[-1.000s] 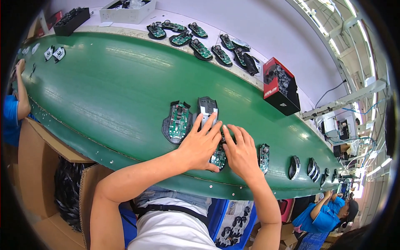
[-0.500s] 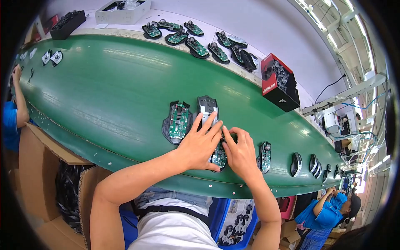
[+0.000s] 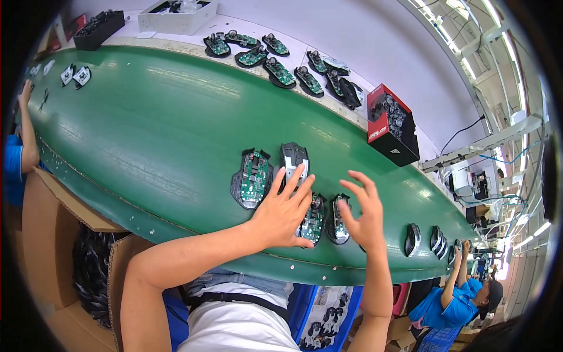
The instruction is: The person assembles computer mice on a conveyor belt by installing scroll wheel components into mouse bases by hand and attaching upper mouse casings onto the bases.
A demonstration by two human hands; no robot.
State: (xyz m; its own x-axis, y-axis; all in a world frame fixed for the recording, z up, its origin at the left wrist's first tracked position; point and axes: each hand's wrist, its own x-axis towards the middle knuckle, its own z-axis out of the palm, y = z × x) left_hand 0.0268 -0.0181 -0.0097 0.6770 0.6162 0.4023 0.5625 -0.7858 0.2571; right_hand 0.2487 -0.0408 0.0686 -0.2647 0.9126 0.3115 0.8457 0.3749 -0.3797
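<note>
L grip (image 3: 280,212) wide; atop mouse (image 3: 294,154)

Your work surface (image 3: 158,129): green; circuit boards (image 3: 254,179) before you, green on black bases (image 3: 236,189); parts box (image 3: 378,129) red-and-black; your shirt (image 3: 234,328) white

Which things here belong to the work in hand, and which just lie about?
Likely the work:
- circuit board by the left hand
- grey shell partly under it
- second board by the right hand

Seemingly lying about:
- white box
- black bin
- cardboard box
</note>
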